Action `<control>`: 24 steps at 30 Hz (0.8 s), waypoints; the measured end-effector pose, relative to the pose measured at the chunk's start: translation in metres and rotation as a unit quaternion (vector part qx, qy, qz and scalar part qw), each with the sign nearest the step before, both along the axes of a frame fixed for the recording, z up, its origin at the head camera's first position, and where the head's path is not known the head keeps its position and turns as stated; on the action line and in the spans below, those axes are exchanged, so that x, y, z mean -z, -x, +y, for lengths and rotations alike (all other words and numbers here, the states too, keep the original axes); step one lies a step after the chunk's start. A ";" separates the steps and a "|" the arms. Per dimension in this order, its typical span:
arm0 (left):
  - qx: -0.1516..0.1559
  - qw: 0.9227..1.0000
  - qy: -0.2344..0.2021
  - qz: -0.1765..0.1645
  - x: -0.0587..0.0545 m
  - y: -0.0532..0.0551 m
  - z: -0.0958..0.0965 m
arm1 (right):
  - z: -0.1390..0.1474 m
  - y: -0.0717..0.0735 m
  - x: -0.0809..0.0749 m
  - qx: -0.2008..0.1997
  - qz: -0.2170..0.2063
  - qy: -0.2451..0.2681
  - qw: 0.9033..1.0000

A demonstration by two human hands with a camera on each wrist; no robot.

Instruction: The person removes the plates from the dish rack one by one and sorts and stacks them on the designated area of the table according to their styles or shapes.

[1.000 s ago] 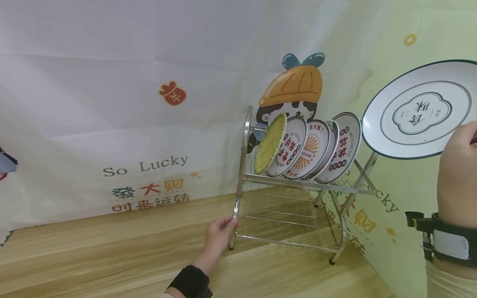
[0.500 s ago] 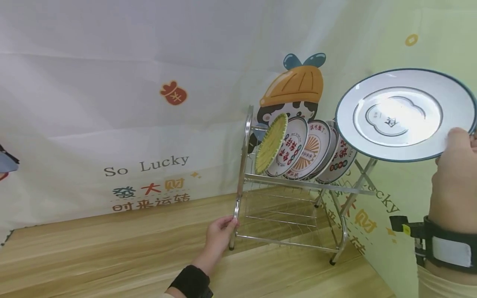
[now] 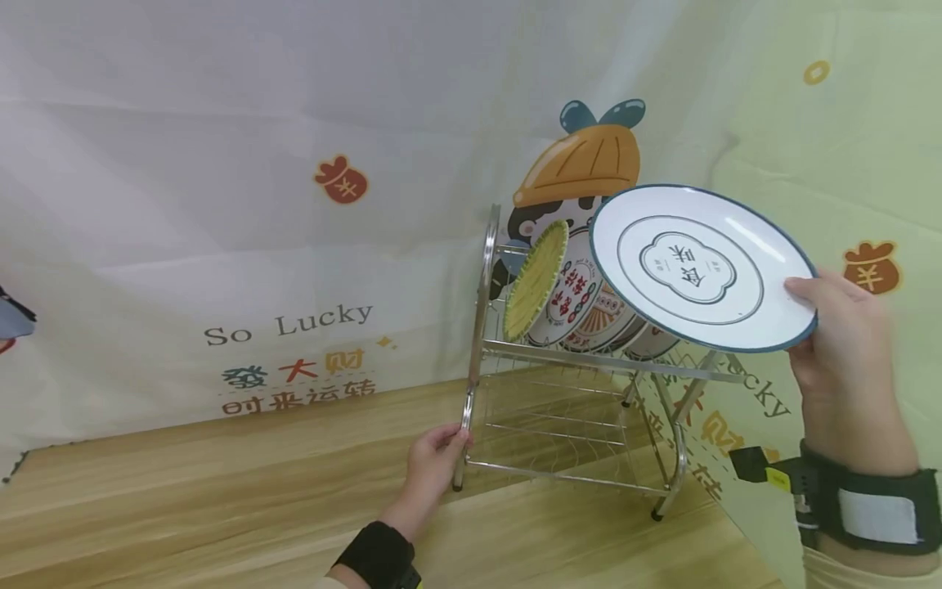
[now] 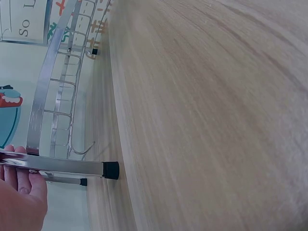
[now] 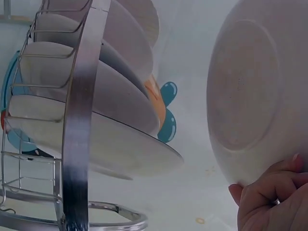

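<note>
1. While the metal rack (image 3: pixel 552 354) stands on the wooden surface (image 3: pixel 221 507), its upper tier holds a row on edge: from nine o'clock, a yellow-green plate (image 3: pixel 536 281), a red-lettered plate (image 3: pixel 568 298), an orange-rayed plate (image 3: pixel 599 319) and further plates partly hidden (image 3: pixel 651 343).
2. White plate (image 3: pixel 699 270): off the rack, toward its two o'clock, tilted.
3. Right hand (image 3: pixel 846 343): pinches the white plate's rim between three and four o'clock, thumb on top.
4. Left hand (image 3: pixel 434 462): grips the rack's leg (image 3: pixel 467 409) at eight o'clock; the hands are well apart.

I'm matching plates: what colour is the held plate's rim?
Blue, on the held plate; best in head view.
</note>
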State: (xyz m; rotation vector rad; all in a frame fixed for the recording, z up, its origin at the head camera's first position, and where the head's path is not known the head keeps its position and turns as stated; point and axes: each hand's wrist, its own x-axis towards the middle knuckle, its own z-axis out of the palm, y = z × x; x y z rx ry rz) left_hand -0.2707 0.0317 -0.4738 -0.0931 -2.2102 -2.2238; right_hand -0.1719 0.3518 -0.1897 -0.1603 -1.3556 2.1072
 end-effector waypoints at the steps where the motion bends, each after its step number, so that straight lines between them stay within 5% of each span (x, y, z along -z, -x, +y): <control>1: 0.001 1.000 0.000 -0.002 0.000 0.000 0.000 | -0.001 0.000 0.002 -0.011 -0.002 -0.011 1.000; 11: -0.010 1.000 -0.009 -0.004 -0.001 0.000 0.002 | -0.017 -0.001 0.017 -0.059 -0.030 -0.096 0.993; 24: -0.014 1.000 0.009 -0.018 -0.007 -0.002 0.002 | -0.043 -0.002 0.041 -0.135 -0.071 -0.137 0.979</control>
